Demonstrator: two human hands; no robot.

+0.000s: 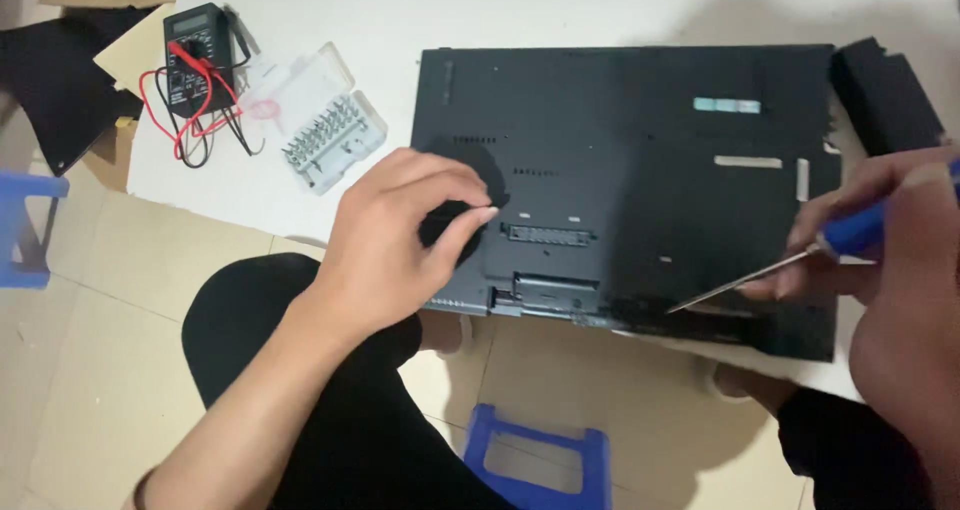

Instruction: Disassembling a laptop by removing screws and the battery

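Laptop (640,170) lies underside up on table (400,10), near edge overhanging; left hand (395,245) on its left near corner; right hand (890,240) at its right, screwdriver (790,265) tip on near edge; bit case (330,135) left of laptop; multimeter (195,55) further left; stool (535,460) below.

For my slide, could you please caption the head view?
Left hand steadies an upturned black laptop; right hand holds a blue-handled screwdriver.

Bare forearms, no sleeves, left hand (385,235), right hand (900,260), black trousers (340,430)
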